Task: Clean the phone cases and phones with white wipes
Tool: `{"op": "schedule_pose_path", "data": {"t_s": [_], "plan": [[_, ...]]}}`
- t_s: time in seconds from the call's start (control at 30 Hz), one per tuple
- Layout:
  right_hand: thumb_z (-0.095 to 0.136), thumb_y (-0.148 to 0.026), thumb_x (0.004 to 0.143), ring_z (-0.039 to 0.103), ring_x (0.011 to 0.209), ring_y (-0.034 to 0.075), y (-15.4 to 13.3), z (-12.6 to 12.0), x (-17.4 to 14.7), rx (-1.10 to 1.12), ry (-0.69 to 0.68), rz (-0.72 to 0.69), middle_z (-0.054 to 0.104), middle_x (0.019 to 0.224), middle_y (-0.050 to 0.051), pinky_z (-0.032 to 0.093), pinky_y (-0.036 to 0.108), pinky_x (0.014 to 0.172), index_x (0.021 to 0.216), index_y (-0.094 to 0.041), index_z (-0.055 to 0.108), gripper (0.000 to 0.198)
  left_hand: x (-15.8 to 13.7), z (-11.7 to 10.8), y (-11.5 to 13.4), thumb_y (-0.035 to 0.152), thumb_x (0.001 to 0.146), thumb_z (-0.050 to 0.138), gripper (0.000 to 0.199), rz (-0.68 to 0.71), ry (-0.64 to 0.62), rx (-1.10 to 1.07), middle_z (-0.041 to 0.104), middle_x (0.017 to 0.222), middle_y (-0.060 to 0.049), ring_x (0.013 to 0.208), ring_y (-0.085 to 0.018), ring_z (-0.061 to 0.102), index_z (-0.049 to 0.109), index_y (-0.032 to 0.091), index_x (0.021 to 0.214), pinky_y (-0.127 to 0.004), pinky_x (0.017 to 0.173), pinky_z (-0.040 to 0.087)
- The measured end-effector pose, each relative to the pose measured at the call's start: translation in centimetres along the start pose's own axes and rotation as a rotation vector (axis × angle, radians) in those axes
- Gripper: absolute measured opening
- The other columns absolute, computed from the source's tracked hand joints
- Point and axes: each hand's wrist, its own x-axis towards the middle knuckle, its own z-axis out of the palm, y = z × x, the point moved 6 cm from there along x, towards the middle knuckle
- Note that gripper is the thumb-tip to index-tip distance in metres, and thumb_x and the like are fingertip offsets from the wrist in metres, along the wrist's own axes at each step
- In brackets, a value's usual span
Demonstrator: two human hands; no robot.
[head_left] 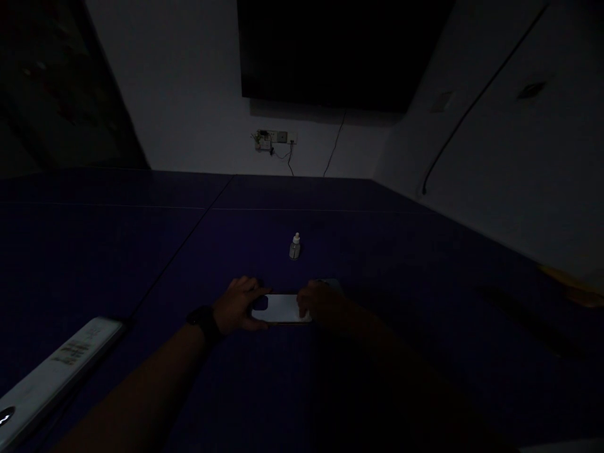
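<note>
A pale phone case (pixel 282 308) with a dark rim lies lengthwise on the dark blue surface. The purple-blue of the surface shows through the cutout at its left end. My left hand (pixel 236 307) grips that end, thumb along the near edge and fingers along the far edge. At the right end, my right hand (pixel 321 303) is closed, its curled fingers pressed down on the case; whatever they may hold is hidden in the dark. A greyish flat thing (pixel 334 283) shows partly behind my right hand. Beyond the case stands a small clear bottle (pixel 294 250) with a white cap.
A white power strip (pixel 59 365) lies at the lower left, with a dark cable (pixel 182 245) running away from it. On the far wall are sockets (pixel 282 136) with wires, below a large dark screen (pixel 330 50). Something yellow (pixel 569 283) lies at the right edge.
</note>
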Motion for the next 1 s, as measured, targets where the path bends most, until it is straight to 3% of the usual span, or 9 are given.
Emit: {"op": "schedule_pose_path", "data": {"t_s": [0.17,0.3,0.63,0.83,1.0], "plan": [[0.053,0.002,0.081,0.057,0.099,0.021,-0.6,-1.8,-0.4,0.071,0.025,0.071,0.066,0.11,0.009,0.041,0.035,0.091,0.1,-0.016,0.067,0.03,0.0,0.2,-0.2,0.062,0.065,0.084,0.087,-0.015,-0.011,-0.003,0.058,0.106,-0.005,0.098,-0.028,0.049,0.055,0.03,0.14,-0.038,0.084,0.036],[0.053,-0.001,0.083,0.056,0.097,0.021,-1.0,-2.6,-0.5,0.072,0.02,0.106,0.064,0.11,0.008,0.042,0.034,0.089,0.102,-0.017,0.063,0.026,0.0,0.1,-0.2,0.063,0.068,0.082,0.085,-0.001,0.001,-0.008,0.058,0.107,-0.005,0.098,-0.027,0.049,0.054,0.031,0.141,-0.038,0.083,0.036],[0.053,0.0,0.08,0.061,0.1,0.022,-0.5,-1.3,-0.1,0.06,-0.051,0.081,0.068,0.114,0.011,0.045,0.036,0.093,0.107,-0.014,0.068,0.034,-0.1,-0.1,0.0,0.066,0.07,0.079,0.082,0.014,0.017,-0.02,0.057,0.106,-0.006,0.098,-0.027,0.05,0.055,0.031,0.14,-0.037,0.083,0.036],[0.051,-0.001,0.083,0.061,0.117,0.023,-1.1,0.6,0.3,0.064,-0.01,-0.048,0.064,0.135,0.014,0.045,0.038,0.1,0.128,-0.013,0.063,0.048,0.0,0.0,0.1,0.063,0.069,0.08,0.083,0.019,0.013,-0.026,0.057,0.105,-0.005,0.096,-0.027,0.05,0.054,0.032,0.141,-0.037,0.083,0.036],[0.047,0.0,0.087,0.06,0.121,0.021,-2.3,0.7,0.7,0.103,0.057,-0.097,0.063,0.138,0.011,0.042,0.037,0.105,0.129,-0.014,0.062,0.047,0.0,0.0,0.0,0.062,0.066,0.083,0.085,-0.015,-0.008,-0.019,0.057,0.105,-0.005,0.097,-0.027,0.05,0.055,0.03,0.14,-0.038,0.083,0.036]]}}
